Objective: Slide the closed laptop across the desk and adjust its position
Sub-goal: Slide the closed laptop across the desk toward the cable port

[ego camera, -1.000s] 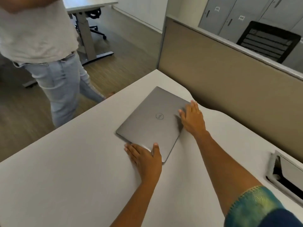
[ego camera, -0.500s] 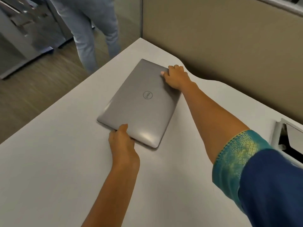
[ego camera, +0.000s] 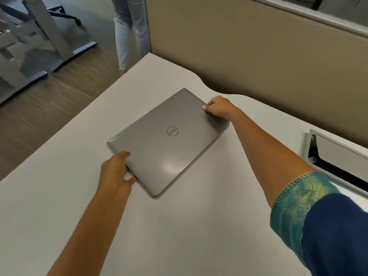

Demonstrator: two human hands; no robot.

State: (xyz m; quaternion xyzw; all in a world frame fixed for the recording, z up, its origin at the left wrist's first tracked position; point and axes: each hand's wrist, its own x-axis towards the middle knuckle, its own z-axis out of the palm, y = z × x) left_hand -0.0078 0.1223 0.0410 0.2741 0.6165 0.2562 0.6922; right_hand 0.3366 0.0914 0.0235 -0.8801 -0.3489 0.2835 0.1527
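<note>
A closed grey laptop [ego camera: 169, 140] with a round logo lies flat and turned at an angle on the white desk [ego camera: 179, 226]. My left hand [ego camera: 117, 172] grips its near-left edge, thumb on the lid and fingers curled at the side. My right hand [ego camera: 219, 107] holds the far-right edge near the back corner, thumb on top of the lid. Both forearms reach forward across the desk.
A beige partition wall [ego camera: 258, 56] runs along the desk's far side. An open cable hatch [ego camera: 334, 162] sits in the desk at the right. Beyond the desk's left edge is wood floor, where a person's legs [ego camera: 129, 32] stand and another desk's metal base [ego camera: 59, 40] rests.
Both hands have shifted from lying flat on the lid to gripping the laptop's edges. The laptop has turned and slid a little. The person in the background has walked farther away.
</note>
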